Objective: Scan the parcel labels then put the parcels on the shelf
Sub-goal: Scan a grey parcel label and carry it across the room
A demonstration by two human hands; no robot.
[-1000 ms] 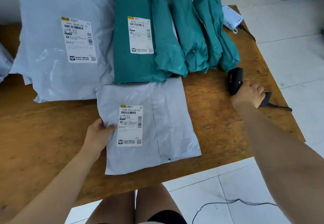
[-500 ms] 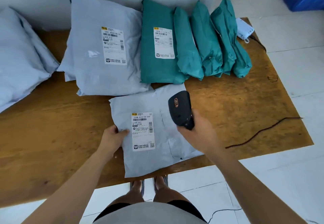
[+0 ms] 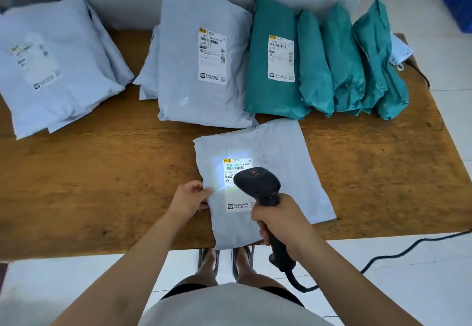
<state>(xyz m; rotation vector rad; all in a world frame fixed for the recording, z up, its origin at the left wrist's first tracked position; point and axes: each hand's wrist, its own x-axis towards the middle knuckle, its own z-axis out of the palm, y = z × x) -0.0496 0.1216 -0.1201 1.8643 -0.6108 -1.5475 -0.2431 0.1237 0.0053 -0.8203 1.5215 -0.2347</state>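
A flat grey parcel (image 3: 281, 172) lies on the wooden table (image 3: 102, 185), slightly askew, its lower corner reaching the table's near edge just in front of the person. The left hand (image 3: 190, 198) pinches the parcel's left edge, thumb on top. The right hand (image 3: 281, 221) is wrapped round the handle of a black scanner (image 3: 258, 185), whose head hangs over the label (image 3: 237, 207); a bright patch of light falls on the label's upper part. The scanner's cable (image 3: 383, 256) runs off beyond the near edge and trails to the right over the floor. Along the far edge, against the wall, lie a stack of grey parcels (image 3: 51, 70) at the left, a large grey parcel (image 3: 204, 96) in the middle, its lower corner just beside the held parcel's top edge, and a row of teal parcels (image 3: 332, 65) overlapping one another to the right. Bare wood lies open to the left of the held parcel, and another stretch runs from its right edge to the table's right side.
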